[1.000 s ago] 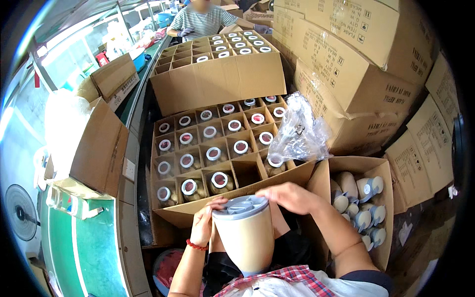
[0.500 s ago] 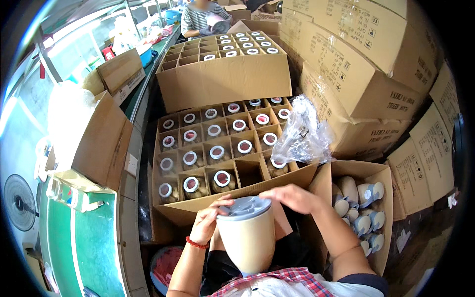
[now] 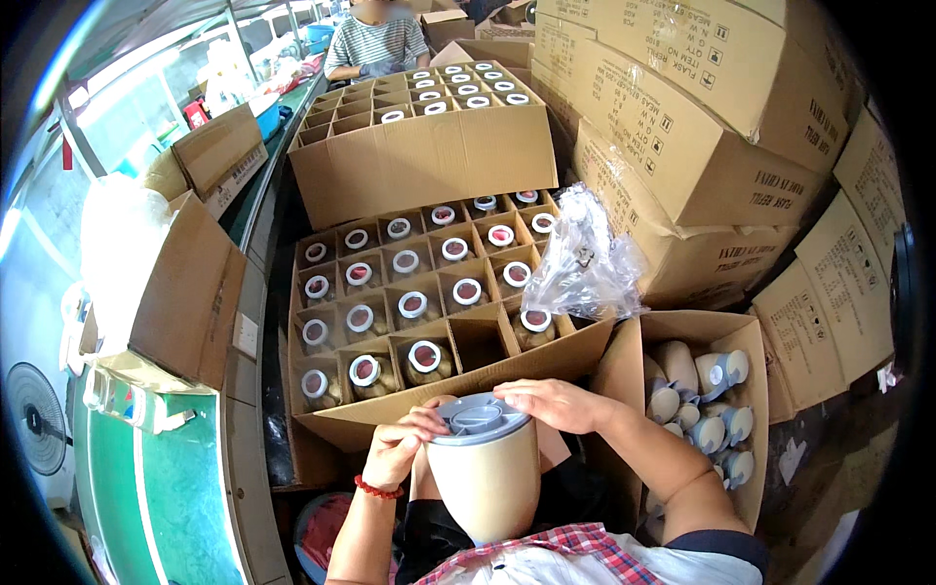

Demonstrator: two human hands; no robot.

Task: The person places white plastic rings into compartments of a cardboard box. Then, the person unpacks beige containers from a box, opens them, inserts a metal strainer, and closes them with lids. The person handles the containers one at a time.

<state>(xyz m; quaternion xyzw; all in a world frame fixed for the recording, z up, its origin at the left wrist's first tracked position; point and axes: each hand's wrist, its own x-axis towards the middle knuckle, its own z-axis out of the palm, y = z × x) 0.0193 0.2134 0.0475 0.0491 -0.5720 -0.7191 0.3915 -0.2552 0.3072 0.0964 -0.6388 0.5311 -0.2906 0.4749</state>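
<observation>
A cream vacuum flask [image 3: 484,487] stands upright in my lap, wide end up, with a grey-blue lid [image 3: 480,419] on top. My left hand [image 3: 402,441] grips the lid's left edge, its fingers curled over the rim and a red bead bracelet at the wrist. Across the lid's right side, my right hand [image 3: 556,404] lies with fingers stretched out flat, touching the rim; its thumb is hidden. Just beyond, a divided carton [image 3: 458,388] holds several glass flask liners [image 3: 425,359] with white rings and dark red centres. One front compartment has no liner.
At right, an open box [image 3: 636,390] contains several cream flasks with grey-blue parts. Clear plastic bags [image 3: 585,258] lie on the divided carton's corner. Stacked cartons [image 3: 682,146] rise behind. A green-topped bench [image 3: 185,468] runs along the left. A co-worker [image 3: 375,44] stands beyond another divided carton [image 3: 419,156].
My right hand has lowered its raised fingers onto the lid's rim. The lid's raised centre shows more plainly. The whole view has shifted slightly, and the co-worker's pale round object is out of sight.
</observation>
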